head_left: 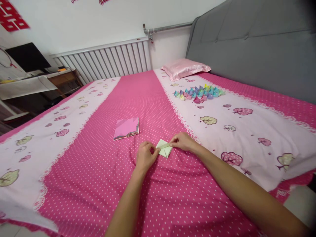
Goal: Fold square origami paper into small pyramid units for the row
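Observation:
A small pale green folded paper lies on the pink dotted bedspread. My left hand pinches its left edge with curled fingers. My right hand pinches its upper right edge, fingers pressed together. A stack of pink square papers sits a little beyond my left hand. Farther off, to the right, several folded paper pieces in pastel colours lie in rows on the white band of the bedspread.
A pink satin pillow rests against the grey padded headboard. A white radiator runs along the far wall. A desk with a dark monitor stands at the left beyond the bed.

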A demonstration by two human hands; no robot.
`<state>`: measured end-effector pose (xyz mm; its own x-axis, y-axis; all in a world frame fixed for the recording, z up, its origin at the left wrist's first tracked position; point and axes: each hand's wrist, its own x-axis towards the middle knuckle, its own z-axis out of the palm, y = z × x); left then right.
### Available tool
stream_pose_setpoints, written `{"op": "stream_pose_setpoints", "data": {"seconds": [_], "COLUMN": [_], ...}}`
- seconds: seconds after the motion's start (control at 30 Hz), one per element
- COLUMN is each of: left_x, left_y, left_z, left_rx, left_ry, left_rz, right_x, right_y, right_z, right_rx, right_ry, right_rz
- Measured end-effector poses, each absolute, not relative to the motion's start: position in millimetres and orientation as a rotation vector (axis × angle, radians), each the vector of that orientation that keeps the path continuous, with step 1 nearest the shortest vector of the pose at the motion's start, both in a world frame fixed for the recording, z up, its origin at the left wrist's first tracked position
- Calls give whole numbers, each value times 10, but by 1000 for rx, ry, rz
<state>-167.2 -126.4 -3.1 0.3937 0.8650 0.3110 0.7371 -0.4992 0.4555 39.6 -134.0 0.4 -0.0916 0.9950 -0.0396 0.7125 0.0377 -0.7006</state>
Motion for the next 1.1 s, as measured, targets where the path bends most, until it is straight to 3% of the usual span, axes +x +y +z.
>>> {"op": "stream_pose_setpoints", "data": {"seconds": [0.77,1.1], "left_x": [-1598,-1560], "left_y": [-1273,-1198], "left_z": [-113,-213], "left_rx": [2430,2717], "left_ry": [1672,999], "left_rz": [794,851], "right_x": [249,202], "right_y": [-1374,-1407], "right_z": [38,54], "right_rx": [-1981,-1903], "right_ry": [-1908,-1815], "right_rz": [572,614]}}
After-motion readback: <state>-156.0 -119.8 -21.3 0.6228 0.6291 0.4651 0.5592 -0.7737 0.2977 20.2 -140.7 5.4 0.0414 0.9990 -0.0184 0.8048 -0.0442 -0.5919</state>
